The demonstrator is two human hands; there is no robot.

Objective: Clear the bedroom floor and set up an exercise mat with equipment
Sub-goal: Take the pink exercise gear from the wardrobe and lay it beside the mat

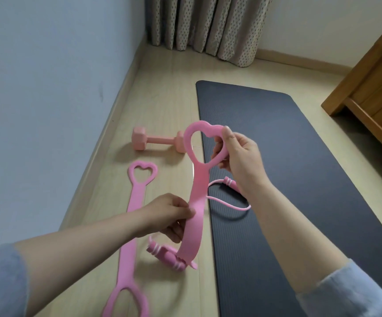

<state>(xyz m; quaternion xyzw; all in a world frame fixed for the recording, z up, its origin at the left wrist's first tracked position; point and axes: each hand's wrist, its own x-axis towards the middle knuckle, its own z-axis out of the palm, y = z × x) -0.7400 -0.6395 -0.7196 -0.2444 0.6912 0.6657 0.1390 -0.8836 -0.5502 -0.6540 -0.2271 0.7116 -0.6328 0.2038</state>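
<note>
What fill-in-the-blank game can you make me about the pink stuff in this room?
1. The right hand holds the pink band by its ____-shaped loop.
2. The dumbbell lies near the wall on the bare ____.
3. One skipping-rope handle rests on the dark ____.
4. A second band lies flat below, so there are ____ bands in all.

Missing words: heart; floor; mat; two.

Dumbbell point(153, 141) right head hidden behind held band point(199, 179). Floor band point(131, 225) lower loop blurred, cut by bottom edge. Rope handle point(230, 181) partly behind right hand point(238, 156). Mat point(277, 179) near end cut off.
</note>
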